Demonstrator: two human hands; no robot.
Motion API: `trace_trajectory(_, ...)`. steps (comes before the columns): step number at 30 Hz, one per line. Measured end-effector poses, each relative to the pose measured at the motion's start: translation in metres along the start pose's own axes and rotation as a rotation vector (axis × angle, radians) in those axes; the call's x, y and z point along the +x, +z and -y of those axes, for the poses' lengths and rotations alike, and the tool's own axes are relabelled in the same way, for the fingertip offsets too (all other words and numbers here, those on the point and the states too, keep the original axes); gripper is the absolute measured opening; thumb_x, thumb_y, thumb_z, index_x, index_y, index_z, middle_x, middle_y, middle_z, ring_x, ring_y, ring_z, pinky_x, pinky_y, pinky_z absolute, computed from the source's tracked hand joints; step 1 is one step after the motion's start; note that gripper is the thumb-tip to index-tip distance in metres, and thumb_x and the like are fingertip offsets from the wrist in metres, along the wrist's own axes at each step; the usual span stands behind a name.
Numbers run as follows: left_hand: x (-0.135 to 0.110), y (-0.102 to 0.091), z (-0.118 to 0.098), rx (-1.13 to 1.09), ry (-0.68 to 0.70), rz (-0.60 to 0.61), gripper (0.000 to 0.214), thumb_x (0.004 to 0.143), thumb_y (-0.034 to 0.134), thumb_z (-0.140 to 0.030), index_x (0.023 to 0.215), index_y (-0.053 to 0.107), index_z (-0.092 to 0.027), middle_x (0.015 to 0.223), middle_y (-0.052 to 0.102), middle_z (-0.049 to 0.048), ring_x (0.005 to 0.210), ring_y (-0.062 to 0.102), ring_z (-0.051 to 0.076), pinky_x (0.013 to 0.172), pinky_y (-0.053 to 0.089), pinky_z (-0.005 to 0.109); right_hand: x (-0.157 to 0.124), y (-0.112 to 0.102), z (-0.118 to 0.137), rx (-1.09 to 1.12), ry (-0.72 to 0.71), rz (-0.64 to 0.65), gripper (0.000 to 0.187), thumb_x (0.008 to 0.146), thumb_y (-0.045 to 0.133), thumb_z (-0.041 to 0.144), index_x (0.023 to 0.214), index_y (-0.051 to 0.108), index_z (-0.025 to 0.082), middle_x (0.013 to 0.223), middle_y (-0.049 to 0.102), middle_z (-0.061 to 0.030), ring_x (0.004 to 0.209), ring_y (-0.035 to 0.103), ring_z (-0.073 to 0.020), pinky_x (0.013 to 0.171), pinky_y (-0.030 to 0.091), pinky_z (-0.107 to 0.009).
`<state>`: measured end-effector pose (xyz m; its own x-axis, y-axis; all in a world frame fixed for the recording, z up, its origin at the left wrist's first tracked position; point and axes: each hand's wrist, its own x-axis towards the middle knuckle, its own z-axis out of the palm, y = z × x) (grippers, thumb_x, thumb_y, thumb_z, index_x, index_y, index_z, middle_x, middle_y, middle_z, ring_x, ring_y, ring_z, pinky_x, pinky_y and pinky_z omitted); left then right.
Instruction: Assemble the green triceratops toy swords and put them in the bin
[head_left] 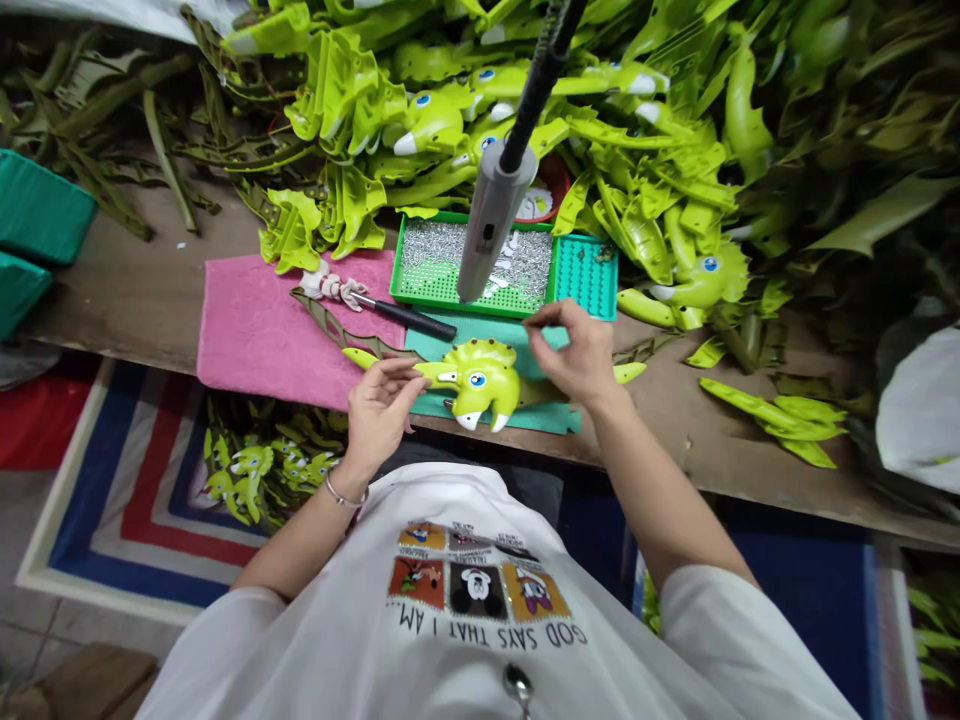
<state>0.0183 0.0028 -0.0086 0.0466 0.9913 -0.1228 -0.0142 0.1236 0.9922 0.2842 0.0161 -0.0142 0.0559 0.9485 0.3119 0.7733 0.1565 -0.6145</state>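
Observation:
A lime-green plastic dinosaur toy (487, 382) with a frilled head, blue eye and white tips lies on a teal mat (551, 417). A dark olive wing-like piece (328, 322) reaches out to its left. My left hand (384, 408) is closed, thumb and fingers pinching the toy's left side by the head. My right hand (576, 355) is raised just right of the head, thumb and forefinger curled close together; anything between them is too small to make out. A grey electric screwdriver (491, 215) hangs above the mat, point down, beyond both hands.
Behind the mat stand a green tray (397, 290) of small screws and a teal pegged tray (586, 278). A black-handled tool (420, 320) lies on a pink cloth (262, 335). Green parts (435, 120) pile up at the back. A crate (112, 480) of toys stands below left.

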Motion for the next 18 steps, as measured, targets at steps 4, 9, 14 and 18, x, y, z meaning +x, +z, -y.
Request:
trace_trajectory(4, -0.003, 0.006, 0.001, 0.022, 0.059, -0.015, 0.022, 0.079, 0.08, -0.032, 0.096, 0.074, -0.019, 0.086, 0.077, 0.0021, 0.081, 0.074, 0.013, 0.081, 0.061, 0.025, 0.046, 0.015, -0.028, -0.196, 0.11, -0.028, 0.014, 0.078, 0.059, 0.015, 0.09, 0.059, 0.022, 0.089, 0.073, -0.0077, 0.091, 0.065, -0.029, 0.093, 0.045, -0.052)
trace_trajectory(9, -0.004, 0.009, 0.007, 0.06, 0.094, -0.001, 0.024, 0.083, 0.076, -0.032, 0.102, 0.075, -0.018, 0.091, 0.077, 0.0042, 0.086, 0.074, 0.014, 0.085, 0.06, 0.027, 0.068, 0.032, -0.046, -0.247, 0.127, 0.027, 0.013, 0.077, 0.063, 0.015, 0.086, 0.056, 0.021, 0.078, 0.068, -0.0073, 0.095, 0.061, -0.0294, 0.099, 0.038, -0.057)
trace_trajectory(14, 0.002, 0.011, 0.005, 0.364, 0.311, 0.102, 0.031, 0.09, 0.064, -0.024, 0.121, 0.068, -0.021, 0.098, 0.076, 0.0044, 0.082, 0.071, 0.013, 0.082, 0.058, 0.026, 0.052, 0.019, -0.029, -0.094, 0.077, 0.011, 0.011, 0.079, 0.061, 0.019, 0.088, 0.055, 0.024, 0.085, 0.069, -0.0059, 0.084, 0.064, -0.0249, 0.084, 0.051, -0.047)
trace_trajectory(18, 0.009, 0.013, 0.004, 0.633, 0.565, 0.198, 0.023, 0.096, 0.055, -0.021, 0.11, 0.073, -0.02, 0.089, 0.076, 0.0065, 0.082, 0.068, 0.017, 0.083, 0.055, 0.033, 0.017, -0.001, 0.005, 0.052, 0.056, -0.025, 0.009, 0.08, 0.061, 0.021, 0.086, 0.057, 0.026, 0.081, 0.069, -0.004, 0.072, 0.067, -0.0216, 0.072, 0.056, -0.04)
